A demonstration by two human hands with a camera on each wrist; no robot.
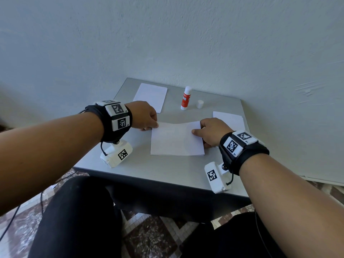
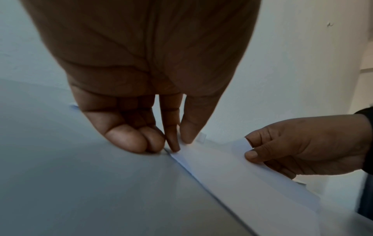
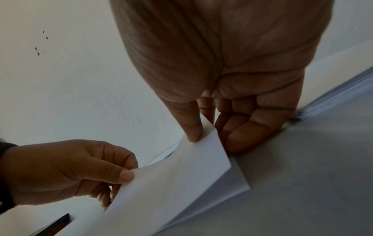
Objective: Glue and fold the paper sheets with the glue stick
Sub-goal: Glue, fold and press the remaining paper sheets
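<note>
Both hands, left and right, pinch the folded sheet's far corners; its flap bows between them, crease nearest.

Matt white paper — smooth grey table, plastic glue stick

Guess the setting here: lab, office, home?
Probably an ordinary room at home, not a lab. A small grey table is pushed against a bare painted wall, the floor is patterned tile, and only paper stacks and a glue stick sit out.
</note>
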